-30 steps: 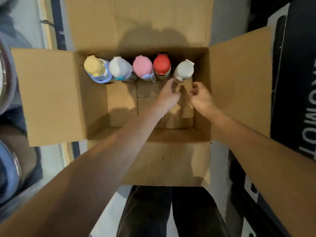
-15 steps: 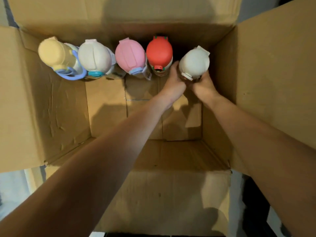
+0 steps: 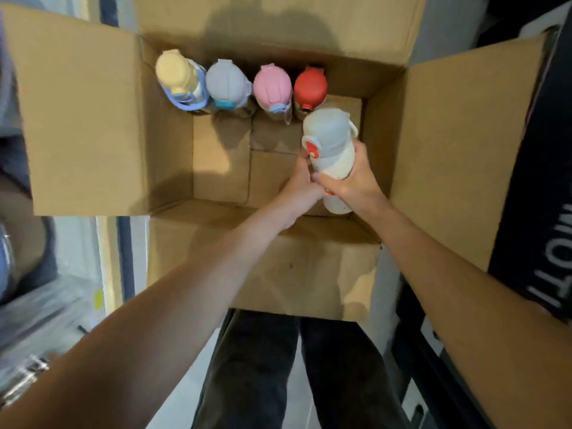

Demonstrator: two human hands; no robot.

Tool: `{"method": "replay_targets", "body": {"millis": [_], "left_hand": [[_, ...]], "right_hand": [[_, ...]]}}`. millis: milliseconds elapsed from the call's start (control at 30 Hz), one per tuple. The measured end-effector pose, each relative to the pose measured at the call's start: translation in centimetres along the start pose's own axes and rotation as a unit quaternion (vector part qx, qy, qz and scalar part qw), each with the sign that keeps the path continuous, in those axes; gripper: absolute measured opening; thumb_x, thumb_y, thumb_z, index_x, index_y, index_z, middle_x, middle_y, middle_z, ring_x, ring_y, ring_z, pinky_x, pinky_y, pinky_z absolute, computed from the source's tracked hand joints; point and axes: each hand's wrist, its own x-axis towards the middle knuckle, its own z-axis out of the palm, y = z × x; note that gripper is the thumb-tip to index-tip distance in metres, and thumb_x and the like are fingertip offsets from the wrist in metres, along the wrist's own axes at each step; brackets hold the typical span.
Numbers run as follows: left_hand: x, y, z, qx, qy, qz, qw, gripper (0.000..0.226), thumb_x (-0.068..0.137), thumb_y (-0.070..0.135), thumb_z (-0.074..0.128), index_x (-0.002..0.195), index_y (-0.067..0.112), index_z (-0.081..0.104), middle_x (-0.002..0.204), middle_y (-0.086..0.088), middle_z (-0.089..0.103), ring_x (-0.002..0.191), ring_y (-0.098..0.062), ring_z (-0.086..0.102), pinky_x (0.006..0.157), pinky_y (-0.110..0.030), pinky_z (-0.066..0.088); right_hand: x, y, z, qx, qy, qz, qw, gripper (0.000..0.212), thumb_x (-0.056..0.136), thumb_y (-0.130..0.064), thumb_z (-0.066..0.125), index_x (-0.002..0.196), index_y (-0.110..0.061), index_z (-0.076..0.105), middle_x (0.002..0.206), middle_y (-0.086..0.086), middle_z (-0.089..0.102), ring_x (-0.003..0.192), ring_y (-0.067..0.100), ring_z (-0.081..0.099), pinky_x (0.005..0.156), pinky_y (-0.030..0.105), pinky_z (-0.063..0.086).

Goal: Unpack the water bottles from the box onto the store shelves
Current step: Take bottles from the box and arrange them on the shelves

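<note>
You held a cream water bottle (image 3: pixel 335 156), grey-lidded with a red button, in your left hand (image 3: pixel 301 184) and right hand (image 3: pixel 353 181), tilted at the right side of the open cardboard box (image 3: pixel 93 119). Four others stood upright in a row along its far wall: yellow-lidded bottle (image 3: pixel 175 72), grey-lidded bottle (image 3: pixel 226 82), pink-lidded bottle (image 3: pixel 272 86), red-lidded bottle (image 3: pixel 310 85).

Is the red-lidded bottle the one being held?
No, the left hand and right hand grip the white bottle; the red-lidded bottle stands in the box.
</note>
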Motion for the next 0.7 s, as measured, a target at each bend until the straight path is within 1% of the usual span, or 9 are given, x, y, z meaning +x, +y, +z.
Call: {"method": "replay_targets", "body": {"millis": [133,167,267,333,400,467,533,600,700], "left_hand": [[-8.8,0.4,-1.2,-0.075,0.011,0.005,0.997,0.065,0.083,-0.011,0.045,0.141,0.014,0.03,0.13,-0.009,0.051,0.122,-0.022,0.049,0.1,-0.038,0.042],[-11.5,0.4,-1.7,-0.098,0.016,0.009,0.995,0.062,0.081,-0.011,0.045,0.136,0.015,0.036,0.123,-0.006,0.055,0.118,-0.023,0.052,0.098,-0.038,0.042],[-16.8,0.5,-2.9,-0.22,-0.001,-0.004,0.975,0.037,0.076,-0.001,0.048,0.11,0.014,0.049,0.095,0.0,0.057,0.105,-0.02,0.05,0.097,-0.038,0.041],[-21.1,0.4,-3.9,-0.32,-0.043,0.009,0.946,0.028,0.081,0.008,0.054,0.108,0.013,0.049,0.095,0.0,0.059,0.099,-0.016,0.054,0.095,-0.036,0.044],[-25.1,0.9,-4.7,-0.33,-0.055,0.036,0.942,0.027,0.086,0.016,0.058,0.112,0.017,0.052,0.092,0.004,0.065,0.084,-0.008,0.061,0.082,-0.03,0.046],[-28.6,1.1,-5.2,-0.329,-0.021,0.05,0.943,0.046,0.08,0.025,0.065,0.123,0.016,0.049,0.1,0.002,0.067,0.083,-0.009,0.065,0.082,-0.031,0.048],[-32.8,0.7,-5.5,-0.33,0.02,0.056,0.942,0.078,0.068,0.037,0.072,0.136,0.012,0.043,0.121,-0.005,0.063,0.104,-0.019,0.062,0.097,-0.037,0.045],[-36.4,0.1,-5.5,-0.325,0.044,0.059,0.943,0.1,0.058,0.051,0.077,0.142,0.015,0.037,0.137,-0.007,0.054,0.124,-0.027,0.051,0.111,-0.045,0.034],[-42.6,-2.3,-4.9,-0.349,0.102,0.081,0.928,0.09,0.064,0.054,0.072,0.141,0.02,0.04,0.137,-0.004,0.054,0.125,-0.023,0.051,0.112,-0.048,0.034]], "right_hand": [[-6.8,-5.3,0.3,-0.073,-0.048,0.007,0.996,0.073,0.062,-0.027,0.084,0.119,-0.021,0.039,0.108,-0.007,0.055,0.108,0.014,0.055,0.092,0.038,0.05],[-8.8,-6.9,0.4,-0.085,-0.053,0.003,0.995,0.071,0.063,-0.028,0.083,0.119,-0.018,0.042,0.107,-0.006,0.057,0.104,0.013,0.057,0.088,0.036,0.052],[-13.2,-10.3,0.5,-0.07,-0.09,-0.008,0.993,0.038,0.077,-0.014,0.077,0.103,-0.018,0.049,0.092,-0.008,0.057,0.084,0.003,0.058,0.065,0.007,0.047],[-16.9,-13.2,0.9,-0.085,-0.139,-0.041,0.986,0.027,0.08,-0.007,0.074,0.092,-0.023,0.055,0.084,-0.01,0.061,0.071,-0.004,0.061,0.058,0.004,0.045],[-20.1,-15.9,1.6,-0.107,-0.174,-0.065,0.977,0.025,0.081,-0.005,0.073,0.097,-0.018,0.061,0.083,-0.003,0.066,0.071,-0.005,0.064,0.062,0.011,0.049],[-22.8,-17.3,2.5,-0.132,-0.215,-0.095,0.963,0.034,0.079,-0.008,0.075,0.109,-0.011,0.059,0.093,0.006,0.069,0.081,0.004,0.066,0.07,0.021,0.053],[-26.3,-19.1,3.4,-0.153,-0.246,-0.109,0.951,0.041,0.078,-0.012,0.076,0.113,-0.016,0.057,0.101,0.004,0.068,0.087,0.007,0.065,0.073,0.022,0.052],[-29.0,-20.4,4.2,-0.184,-0.27,-0.131,0.936,0.038,0.078,-0.011,0.076,0.11,-0.022,0.057,0.101,0.001,0.068,0.087,0.006,0.064,0.075,0.019,0.052],[-34.7,-22.2,6.0,-0.24,-0.314,-0.162,0.904,0.048,0.078,-0.022,0.076,0.12,-0.018,0.055,0.108,0.002,0.067,0.095,0.011,0.064,0.078,0.02,0.052]]}}
